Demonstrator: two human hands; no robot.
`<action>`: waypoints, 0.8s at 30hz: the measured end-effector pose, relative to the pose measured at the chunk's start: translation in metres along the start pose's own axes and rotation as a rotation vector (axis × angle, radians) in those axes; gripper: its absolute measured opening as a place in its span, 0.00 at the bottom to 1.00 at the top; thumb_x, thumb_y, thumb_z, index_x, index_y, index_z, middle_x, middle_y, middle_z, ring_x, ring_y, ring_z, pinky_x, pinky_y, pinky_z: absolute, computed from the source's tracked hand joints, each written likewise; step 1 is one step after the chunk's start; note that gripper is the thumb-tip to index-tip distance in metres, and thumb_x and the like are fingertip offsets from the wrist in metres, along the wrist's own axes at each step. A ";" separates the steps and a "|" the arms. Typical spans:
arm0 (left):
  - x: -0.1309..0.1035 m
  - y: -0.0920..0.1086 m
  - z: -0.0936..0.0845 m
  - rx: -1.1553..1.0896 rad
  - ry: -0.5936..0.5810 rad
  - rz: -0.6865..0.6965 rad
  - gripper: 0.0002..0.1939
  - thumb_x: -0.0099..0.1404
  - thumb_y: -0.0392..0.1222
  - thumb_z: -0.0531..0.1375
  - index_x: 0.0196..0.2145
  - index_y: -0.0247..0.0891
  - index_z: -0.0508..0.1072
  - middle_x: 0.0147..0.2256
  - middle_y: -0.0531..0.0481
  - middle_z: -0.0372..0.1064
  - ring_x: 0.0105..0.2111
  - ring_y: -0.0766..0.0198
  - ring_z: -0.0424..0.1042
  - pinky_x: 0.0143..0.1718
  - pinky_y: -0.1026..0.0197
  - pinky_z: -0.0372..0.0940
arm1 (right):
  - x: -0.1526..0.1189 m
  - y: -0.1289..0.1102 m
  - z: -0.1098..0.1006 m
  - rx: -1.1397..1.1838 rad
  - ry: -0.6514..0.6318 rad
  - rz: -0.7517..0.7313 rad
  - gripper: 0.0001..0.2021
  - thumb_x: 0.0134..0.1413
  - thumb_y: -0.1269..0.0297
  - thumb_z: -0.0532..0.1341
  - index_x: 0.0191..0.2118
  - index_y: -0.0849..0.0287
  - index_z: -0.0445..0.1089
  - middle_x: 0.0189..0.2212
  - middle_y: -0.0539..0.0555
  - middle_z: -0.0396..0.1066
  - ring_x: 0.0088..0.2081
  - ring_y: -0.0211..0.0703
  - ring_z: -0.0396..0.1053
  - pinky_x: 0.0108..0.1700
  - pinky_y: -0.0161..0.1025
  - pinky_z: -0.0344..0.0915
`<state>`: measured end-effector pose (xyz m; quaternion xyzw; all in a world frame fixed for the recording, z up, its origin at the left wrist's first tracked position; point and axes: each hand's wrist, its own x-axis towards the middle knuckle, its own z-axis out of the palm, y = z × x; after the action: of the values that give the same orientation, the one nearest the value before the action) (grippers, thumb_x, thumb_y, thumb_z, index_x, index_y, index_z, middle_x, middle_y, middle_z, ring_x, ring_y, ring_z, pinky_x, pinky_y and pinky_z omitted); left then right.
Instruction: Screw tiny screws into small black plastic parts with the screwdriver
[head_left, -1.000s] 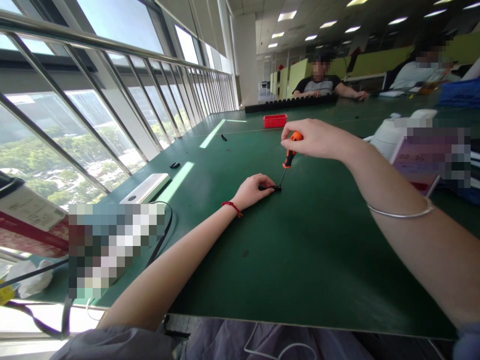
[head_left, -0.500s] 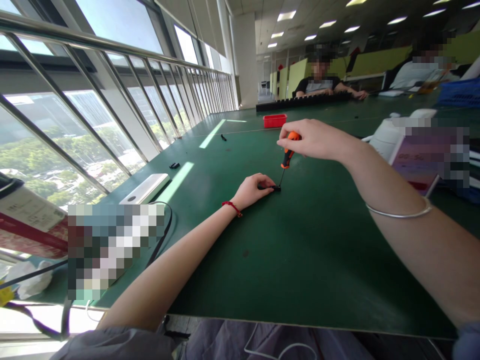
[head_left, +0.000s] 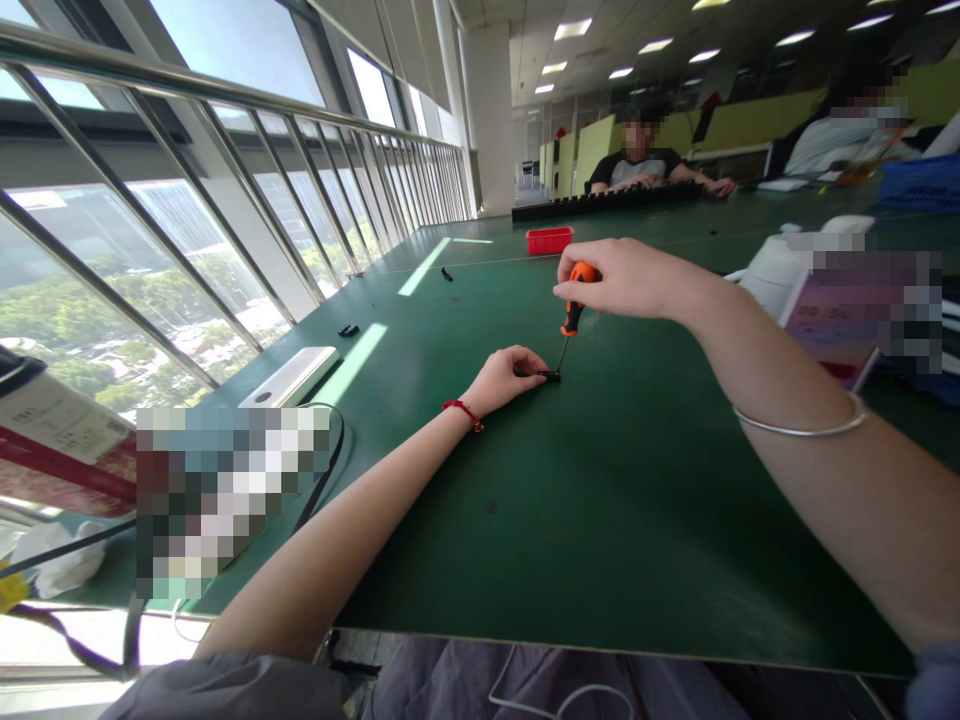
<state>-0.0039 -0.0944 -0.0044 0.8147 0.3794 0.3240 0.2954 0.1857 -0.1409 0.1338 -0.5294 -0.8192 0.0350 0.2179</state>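
Observation:
My right hand (head_left: pixel 611 278) is closed round the orange and black handle of a screwdriver (head_left: pixel 572 312), which stands nearly upright with its shaft pointing down. The tip meets the right end of a small black part (head_left: pixel 550 376) lying on the green table (head_left: pixel 600 520). Fingers and thumb of my left hand (head_left: pixel 510 380) pinch that part from its left side and press it against the tabletop. Part of it is hidden under the fingers, and its exact kind cannot be made out.
Beyond my hands sits a red bin (head_left: pixel 550 241). Small black pieces (head_left: pixel 349 330) and a white box (head_left: pixel 292 377) lie to the left near the railing (head_left: pixel 300 125). A pink-purple panel (head_left: pixel 832 325) stands at right. A person (head_left: pixel 637 165) sits across the table behind a long black rack (head_left: pixel 607 202).
The screwdriver handle has shifted very slightly to the left, its tip still at the black part. Both hands otherwise stay in place.

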 end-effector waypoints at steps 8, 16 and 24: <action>0.002 0.002 0.000 -0.034 -0.035 -0.066 0.07 0.57 0.37 0.63 0.33 0.32 0.74 0.32 0.48 0.71 0.32 0.67 0.69 0.39 0.61 0.66 | 0.000 0.002 0.000 0.013 0.020 -0.027 0.13 0.56 0.54 0.53 0.35 0.56 0.69 0.28 0.52 0.68 0.27 0.40 0.62 0.30 0.39 0.53; 0.003 0.006 0.000 -0.095 -0.054 -0.131 0.06 0.57 0.36 0.63 0.33 0.31 0.73 0.32 0.48 0.71 0.31 0.67 0.68 0.39 0.61 0.66 | 0.001 0.002 0.001 0.016 -0.003 -0.005 0.12 0.55 0.54 0.55 0.32 0.57 0.68 0.29 0.52 0.69 0.28 0.40 0.62 0.30 0.39 0.53; 0.001 0.005 0.002 0.010 -0.024 -0.096 0.07 0.59 0.39 0.62 0.34 0.32 0.72 0.33 0.48 0.70 0.32 0.65 0.68 0.38 0.60 0.65 | 0.000 0.000 0.000 -0.003 0.017 -0.035 0.11 0.54 0.56 0.56 0.34 0.57 0.68 0.31 0.53 0.69 0.30 0.39 0.63 0.31 0.38 0.52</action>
<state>0.0001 -0.0967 -0.0021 0.8010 0.4162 0.2975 0.3109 0.1857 -0.1412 0.1338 -0.5154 -0.8266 0.0256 0.2245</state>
